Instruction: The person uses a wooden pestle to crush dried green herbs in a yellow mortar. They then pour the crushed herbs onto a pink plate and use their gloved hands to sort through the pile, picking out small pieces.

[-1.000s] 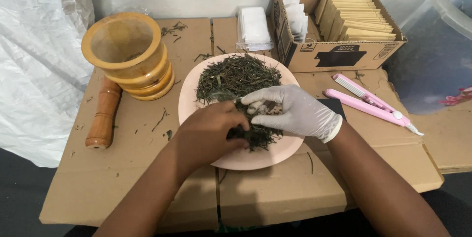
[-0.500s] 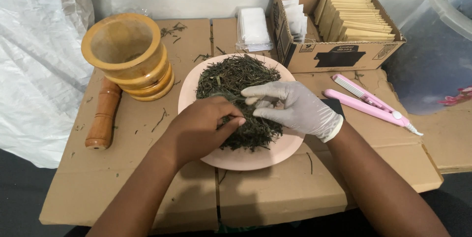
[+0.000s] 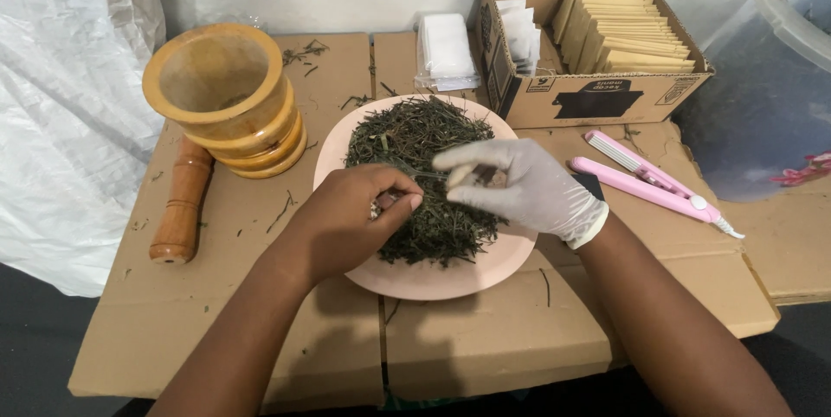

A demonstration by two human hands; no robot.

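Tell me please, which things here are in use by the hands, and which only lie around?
In use: left hand, gloved right hand, dried herbs, pink plate.

Lying about: wooden mortar, pestle, pink sealer tool, cardboard box of brown envelopes, white sachets.
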